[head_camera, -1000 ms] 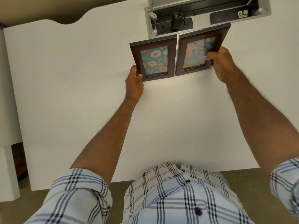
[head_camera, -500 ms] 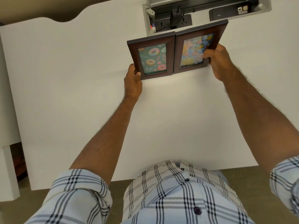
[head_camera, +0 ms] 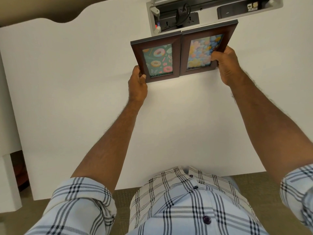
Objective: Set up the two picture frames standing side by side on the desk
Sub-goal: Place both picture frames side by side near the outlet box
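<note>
Two dark brown picture frames stand upright and side by side at the far middle of the white desk (head_camera: 84,99), their inner edges touching. The left frame (head_camera: 157,59) shows doughnuts on green. My left hand (head_camera: 137,85) grips its lower left corner, thumb on the front. A picture of pastel flowers fills the right frame (head_camera: 202,50). My right hand (head_camera: 226,65) holds that frame's lower right edge, fingers curled over the front and partly covering the picture.
Just behind the frames is an open recessed cable tray (head_camera: 211,11) with power sockets, a plugged-in black cable and a black box. The desk's near edge meets my checked shirt (head_camera: 186,200). Carpet floor shows below, and a white side panel (head_camera: 8,167) stands at the left.
The gap between the two frames has closed; the right frame slid left until it met the left one. Both hands kept their grips.
</note>
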